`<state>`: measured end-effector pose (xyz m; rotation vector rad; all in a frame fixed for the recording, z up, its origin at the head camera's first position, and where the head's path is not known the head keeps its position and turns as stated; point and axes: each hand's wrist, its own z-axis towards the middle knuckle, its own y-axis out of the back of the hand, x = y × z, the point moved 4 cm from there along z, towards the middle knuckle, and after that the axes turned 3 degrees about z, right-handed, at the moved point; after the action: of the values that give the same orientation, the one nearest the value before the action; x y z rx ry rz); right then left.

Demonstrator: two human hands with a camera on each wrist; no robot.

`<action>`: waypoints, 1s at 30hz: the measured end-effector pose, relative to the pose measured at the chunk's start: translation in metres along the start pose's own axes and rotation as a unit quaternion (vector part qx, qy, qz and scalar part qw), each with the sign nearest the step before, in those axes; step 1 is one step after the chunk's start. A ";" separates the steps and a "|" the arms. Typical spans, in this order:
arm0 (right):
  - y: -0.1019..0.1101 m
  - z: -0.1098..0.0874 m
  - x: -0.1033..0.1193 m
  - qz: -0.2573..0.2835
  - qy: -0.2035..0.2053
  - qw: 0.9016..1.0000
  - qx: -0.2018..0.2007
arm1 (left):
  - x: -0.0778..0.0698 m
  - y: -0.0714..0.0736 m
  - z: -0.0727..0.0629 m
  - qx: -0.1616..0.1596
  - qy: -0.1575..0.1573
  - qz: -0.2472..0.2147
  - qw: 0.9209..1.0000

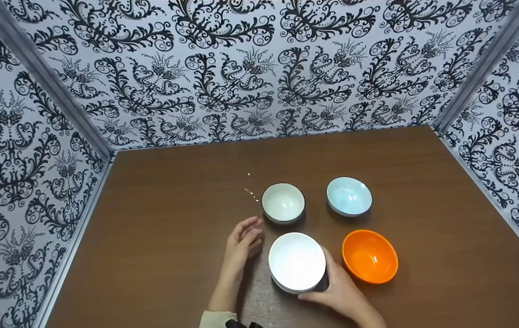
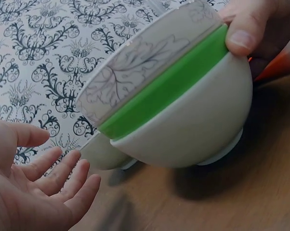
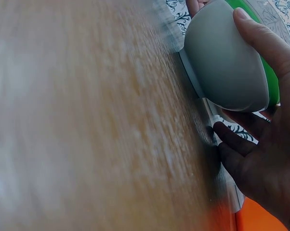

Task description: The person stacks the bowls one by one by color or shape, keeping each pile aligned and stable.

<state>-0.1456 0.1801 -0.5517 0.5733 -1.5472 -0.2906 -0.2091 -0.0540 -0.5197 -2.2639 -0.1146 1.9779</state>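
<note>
In the head view my right hand (image 1: pixel 342 288) holds a stack of nested bowls (image 1: pixel 297 262) by its right side. The left wrist view shows its layers: a white bowl (image 2: pixel 198 115) outermost, a green bowl (image 2: pixel 169 86) inside it, and a leaf-patterned white bowl (image 2: pixel 140 65) on top. The thumb presses the stack's side; a shadow lies under the base, and whether it touches the table I cannot tell. My left hand (image 1: pixel 242 241), fingers loosely bent and holding nothing, is left of the stack, close to a pale grey-green bowl (image 1: pixel 283 202).
An orange bowl (image 1: pixel 370 256) stands right of my right hand. Behind it is a light blue bowl (image 1: pixel 349 196). Small pale specks (image 1: pixel 251 193) lie on the brown table (image 1: pixel 164 228) left of the grey-green bowl. Patterned walls (image 1: pixel 259 68) enclose the back and sides.
</note>
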 end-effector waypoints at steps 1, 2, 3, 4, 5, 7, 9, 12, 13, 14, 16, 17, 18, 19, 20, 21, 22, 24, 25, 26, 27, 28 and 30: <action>0.000 0.000 0.000 -0.002 0.002 1.000 -0.001 | 0.001 0.000 0.000 0.002 0.004 -0.004 1.000; 0.000 0.000 0.000 -0.005 0.004 1.000 -0.003 | 0.002 0.000 0.001 0.003 0.008 -0.007 1.000; 0.000 0.000 0.000 -0.004 0.003 1.000 -0.003 | 0.004 0.001 0.001 0.005 0.012 -0.011 1.000; 0.000 0.000 0.001 -0.003 0.004 1.000 -0.003 | 0.004 0.001 0.002 0.007 0.016 -0.015 1.000; 0.001 0.000 0.001 -0.001 0.006 1.000 -0.003 | 0.006 0.001 0.003 0.008 0.020 -0.018 1.000; 0.001 0.000 0.002 -0.001 0.006 1.000 -0.002 | 0.008 0.001 0.004 0.010 0.026 -0.022 0.999; 0.001 0.001 0.002 0.003 0.005 1.000 0.000 | 0.010 0.001 0.006 0.014 0.030 -0.024 0.999; 0.001 0.001 0.003 0.004 0.002 1.000 0.002 | 0.012 0.000 0.009 0.020 0.041 -0.030 0.998; 0.001 0.001 0.003 0.003 0.002 1.000 0.001 | 0.013 0.000 0.010 0.022 0.045 -0.032 0.998; 0.001 0.001 0.003 0.003 0.002 1.000 0.000 | 0.013 -0.001 0.011 0.024 0.051 -0.034 0.998; 0.001 0.001 0.003 0.004 -0.001 1.000 0.001 | 0.014 -0.001 0.013 0.028 0.057 -0.038 0.997; 0.001 0.001 0.002 0.004 -0.002 1.000 0.001 | 0.015 -0.001 0.014 0.029 0.060 -0.040 0.997; 0.001 0.001 0.002 0.004 -0.003 1.000 0.001 | 0.015 -0.002 0.015 0.031 0.062 -0.041 0.997; 0.001 0.001 0.002 0.004 -0.003 1.000 0.001 | 0.016 -0.002 0.016 0.032 0.063 -0.043 0.997; 0.001 0.001 0.002 0.003 -0.002 1.000 0.000 | 0.016 -0.002 0.016 0.034 0.064 -0.044 0.996; 0.001 0.001 0.002 0.004 -0.001 1.000 0.000 | 0.016 -0.003 0.017 0.035 0.064 -0.045 0.996; 0.001 0.001 0.002 0.003 0.000 1.000 0.000 | 0.016 -0.003 0.018 0.036 0.067 -0.047 0.996; 0.001 0.001 0.002 0.001 0.004 1.000 -0.001 | 0.017 -0.003 0.019 0.037 0.069 -0.049 0.996; 0.001 0.001 0.002 0.001 0.006 1.000 -0.001 | 0.018 -0.003 0.020 0.038 0.069 -0.050 0.996; 0.001 0.001 0.002 0.001 0.006 1.000 -0.001 | 0.018 -0.003 0.020 0.039 0.070 -0.051 0.995; 0.001 0.001 0.002 0.003 0.005 1.000 0.001 | 0.018 -0.003 0.021 0.040 0.070 -0.052 0.995; 0.001 0.000 0.002 0.003 0.005 1.000 0.001 | 0.019 -0.003 0.022 0.041 0.072 -0.053 0.995; 0.001 0.000 0.002 0.004 0.004 1.000 0.001 | 0.019 -0.004 0.023 0.045 0.072 -0.055 0.995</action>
<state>-0.1456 0.1796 -0.5498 0.5698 -1.5411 -0.2804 -0.2289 -0.0462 -0.5410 -2.2804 -0.1300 1.7251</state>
